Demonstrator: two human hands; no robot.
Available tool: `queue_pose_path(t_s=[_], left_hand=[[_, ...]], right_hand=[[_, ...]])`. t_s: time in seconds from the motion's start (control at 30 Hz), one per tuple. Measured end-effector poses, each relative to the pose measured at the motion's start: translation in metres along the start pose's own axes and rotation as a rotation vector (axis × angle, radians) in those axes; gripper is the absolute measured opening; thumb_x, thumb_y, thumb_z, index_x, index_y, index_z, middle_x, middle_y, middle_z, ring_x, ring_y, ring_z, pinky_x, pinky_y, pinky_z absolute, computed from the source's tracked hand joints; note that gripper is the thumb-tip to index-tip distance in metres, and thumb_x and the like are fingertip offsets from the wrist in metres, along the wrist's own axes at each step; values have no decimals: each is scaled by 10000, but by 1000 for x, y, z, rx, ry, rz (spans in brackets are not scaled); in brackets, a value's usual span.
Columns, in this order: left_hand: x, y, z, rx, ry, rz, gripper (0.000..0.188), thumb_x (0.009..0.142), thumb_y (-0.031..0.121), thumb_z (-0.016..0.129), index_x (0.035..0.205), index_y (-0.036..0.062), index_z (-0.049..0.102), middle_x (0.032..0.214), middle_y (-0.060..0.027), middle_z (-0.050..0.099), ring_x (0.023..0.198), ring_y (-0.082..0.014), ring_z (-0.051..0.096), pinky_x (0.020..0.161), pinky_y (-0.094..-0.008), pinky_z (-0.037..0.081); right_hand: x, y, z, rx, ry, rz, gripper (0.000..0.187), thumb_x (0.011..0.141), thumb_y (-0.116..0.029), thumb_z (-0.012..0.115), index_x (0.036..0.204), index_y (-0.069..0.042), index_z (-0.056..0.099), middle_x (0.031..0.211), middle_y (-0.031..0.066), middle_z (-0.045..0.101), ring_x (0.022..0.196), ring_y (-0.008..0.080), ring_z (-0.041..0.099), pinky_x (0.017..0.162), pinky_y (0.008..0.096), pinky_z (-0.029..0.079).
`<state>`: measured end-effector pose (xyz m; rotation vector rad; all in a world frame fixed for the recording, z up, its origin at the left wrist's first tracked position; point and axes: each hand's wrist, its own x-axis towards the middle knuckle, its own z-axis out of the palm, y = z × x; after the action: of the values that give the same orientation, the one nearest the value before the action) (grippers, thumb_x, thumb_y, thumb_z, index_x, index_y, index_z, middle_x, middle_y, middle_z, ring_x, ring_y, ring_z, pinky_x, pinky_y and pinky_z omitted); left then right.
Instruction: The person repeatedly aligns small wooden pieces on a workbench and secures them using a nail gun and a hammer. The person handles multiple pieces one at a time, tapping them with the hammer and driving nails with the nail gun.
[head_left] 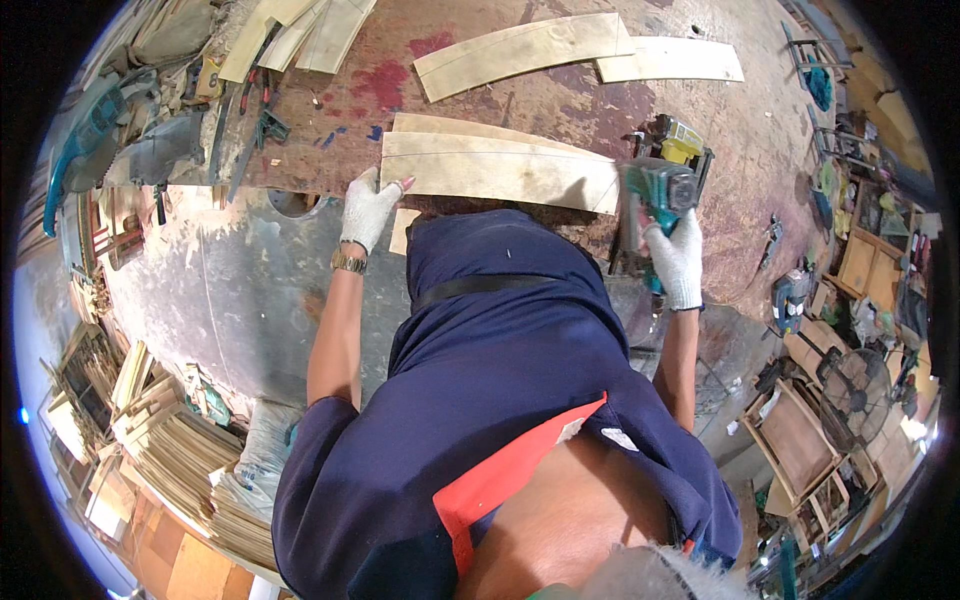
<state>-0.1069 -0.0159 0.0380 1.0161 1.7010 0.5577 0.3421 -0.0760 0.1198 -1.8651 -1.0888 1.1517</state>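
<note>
My left hand (370,212), in a white glove with bare fingertips, grips the near left corner of a pale curved wooden board (500,168). A pencil line runs along the board, and a second curved piece (450,125) shows behind its far edge. My right hand (677,262), also gloved, is wrapped round the handle of a teal nail gun (668,185). The gun's head, slightly blurred, is at the board's right end; whether its nose touches the wood I cannot tell. A yellow and black nail gun (683,140) lies just behind it.
More curved boards (520,55) lie farther back on the worn brown table (340,110). A teal circular saw (90,135) and pliers sit at the left. Wood strips (180,450) are stacked at lower left. A fan (855,390) and wooden frames (795,440) stand at right.
</note>
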Motion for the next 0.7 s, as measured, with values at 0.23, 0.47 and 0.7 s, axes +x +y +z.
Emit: queue_pose_path(t_s=[0.23, 0.47, 0.7], left_hand=[[-15, 23, 0, 73, 24, 45, 367, 883, 283, 797, 1034, -29, 675, 858, -45, 707, 660, -80, 593, 591, -250, 484], [-18, 29, 1, 136, 73, 60, 418, 877, 302, 798, 1038, -62, 670, 857, -60, 709, 660, -83, 608, 590, -258, 496], [-11, 15, -1, 155, 52, 46, 634, 847, 348, 799, 1142, -184, 623, 952, -203, 742, 813, -185, 704, 732, -328, 545]], right_hand=[[0, -1, 25, -104, -170, 26, 398, 857, -133, 756, 1187, -2, 575, 896, 92, 707, 652, 120, 621, 573, 313, 522], [2, -9, 24, -152, -214, 130, 442, 861, -181, 768, 1221, -4, 582, 982, 117, 718, 751, 169, 671, 669, 327, 543], [6, -16, 28, -207, -202, -71, 421, 878, -146, 757, 1230, -11, 569, 950, 69, 673, 707, 114, 582, 628, 297, 492]])
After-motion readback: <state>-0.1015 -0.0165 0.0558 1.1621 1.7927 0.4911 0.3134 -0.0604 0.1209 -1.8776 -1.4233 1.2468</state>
